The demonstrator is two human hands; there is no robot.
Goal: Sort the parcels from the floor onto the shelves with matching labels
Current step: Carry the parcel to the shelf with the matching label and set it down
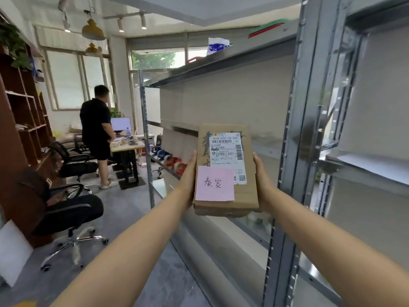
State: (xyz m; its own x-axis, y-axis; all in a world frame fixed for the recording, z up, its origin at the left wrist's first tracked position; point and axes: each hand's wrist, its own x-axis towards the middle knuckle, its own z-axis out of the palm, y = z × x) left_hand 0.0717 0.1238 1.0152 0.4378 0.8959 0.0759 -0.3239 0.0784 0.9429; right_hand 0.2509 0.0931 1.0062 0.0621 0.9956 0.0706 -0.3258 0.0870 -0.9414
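Hands [188, 178] either side of parcel [225, 169]

Grey floor [168, 282]; black office chairs [73, 218] at left beside brown cubby shelving [24, 111]. Bright windows [73, 83] behind a desk [128, 147]; ceiling spotlights [143, 22] lit.

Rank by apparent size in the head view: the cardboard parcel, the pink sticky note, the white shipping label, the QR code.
1. cardboard parcel
2. pink sticky note and white shipping label: look alike in area, not ranked
3. QR code
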